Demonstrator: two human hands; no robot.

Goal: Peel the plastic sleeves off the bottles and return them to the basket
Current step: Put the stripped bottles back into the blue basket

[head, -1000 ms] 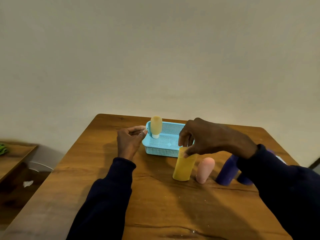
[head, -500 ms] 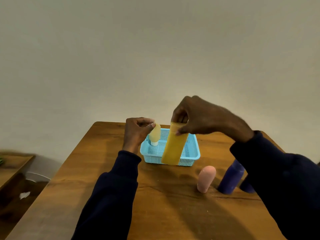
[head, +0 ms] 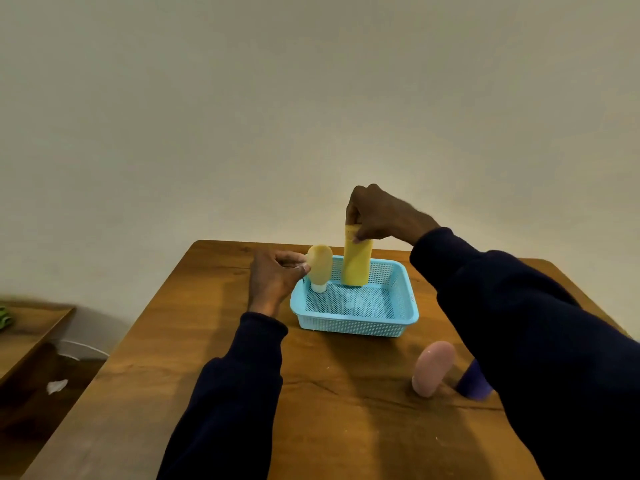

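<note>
A light blue mesh basket point(head: 356, 325) sits on the wooden table point(head: 214, 341). My right hand point(head: 379, 216) pinches the top of a yellow sleeve point(head: 356, 263), which hangs upright with its lower end inside the basket's far side. My left hand point(head: 275, 275) holds a pale yellow bottle point(head: 319, 263) with its white cap down at the basket's far left corner. A pink bottle point(head: 433, 368) and a purple bottle point(head: 472, 382) stand on the table right of the basket, the purple one partly hidden by my right sleeve.
A lower wooden surface point(head: 27, 327) with something green on it lies off the table's left edge. A scrap of white paper point(head: 57, 386) lies on the floor below. A plain wall rises behind the table.
My right hand lifted the yellow sleeve off the table near the pink bottle and carried it over into the basket. My left hand moved the pale bottle to the basket's corner.
</note>
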